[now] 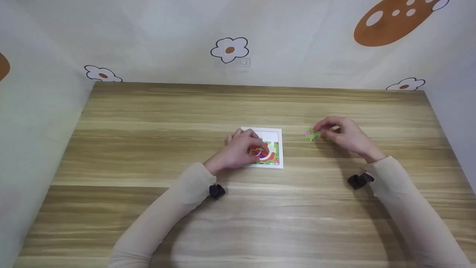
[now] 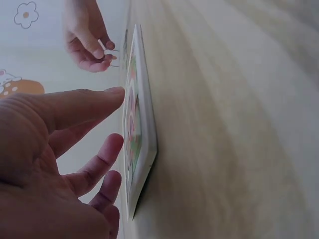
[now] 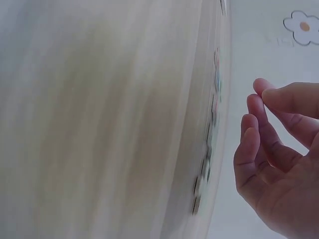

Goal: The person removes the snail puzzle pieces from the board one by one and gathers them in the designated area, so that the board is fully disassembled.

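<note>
A square picture puzzle in a white frame point(image 1: 280, 149) lies flat near the middle of the table. Red, blue and green pieces point(image 1: 267, 154) fill its lower part, and white backing shows at the top. Over its left side is my left hand point(image 1: 240, 149); in the left wrist view the loosely bent fingers point(image 2: 112, 147) are right at the picture, gripping nothing. Farther right, green and pink puzzle pieces point(image 1: 309, 134) lie partly hidden under my right hand point(image 1: 346, 134). In the right wrist view this hand hovers beside the pieces point(image 3: 209, 134), thumb and index finger close together with nothing visible between them.
The wood-grain table point(image 1: 282, 223) meets a pale wall point(image 1: 167, 44) with flower drawings at the back, and walls at both sides. A black device point(image 1: 216, 191) sits at the left sleeve, another black device point(image 1: 359, 180) at the right sleeve.
</note>
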The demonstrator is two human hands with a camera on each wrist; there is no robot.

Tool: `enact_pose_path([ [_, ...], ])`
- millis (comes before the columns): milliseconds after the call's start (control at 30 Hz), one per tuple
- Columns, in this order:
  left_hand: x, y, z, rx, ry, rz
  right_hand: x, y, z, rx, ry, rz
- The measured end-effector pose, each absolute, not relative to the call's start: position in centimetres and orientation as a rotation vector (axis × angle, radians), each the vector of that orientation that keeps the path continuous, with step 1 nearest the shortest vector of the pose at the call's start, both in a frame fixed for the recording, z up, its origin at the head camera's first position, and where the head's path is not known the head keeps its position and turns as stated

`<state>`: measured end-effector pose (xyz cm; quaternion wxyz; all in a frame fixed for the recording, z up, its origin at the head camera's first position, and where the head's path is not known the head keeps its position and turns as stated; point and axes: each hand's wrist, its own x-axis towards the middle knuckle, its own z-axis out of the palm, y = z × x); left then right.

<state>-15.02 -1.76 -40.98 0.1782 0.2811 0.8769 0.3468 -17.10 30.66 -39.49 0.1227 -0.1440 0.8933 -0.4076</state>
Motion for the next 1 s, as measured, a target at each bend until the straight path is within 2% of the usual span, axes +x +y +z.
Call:
enact_pose_path([
  [300,-15.2,-1.9,-41.3,0.854,2.422,1.019,-16.8,28.7,-39.7,-0.541,2.612,-1.189],
  [600,-16.3,-2.4,-42.1,0.939,2.324,1.09,-16.6,26.4,-40.2,-0.552,2.58,-1.186],
  [1000,-17.2,-2.6,-42.7,0.931,2.194,1.173,-16.4,23.9,-40.0,-0.632,2.479,-1.17],
])
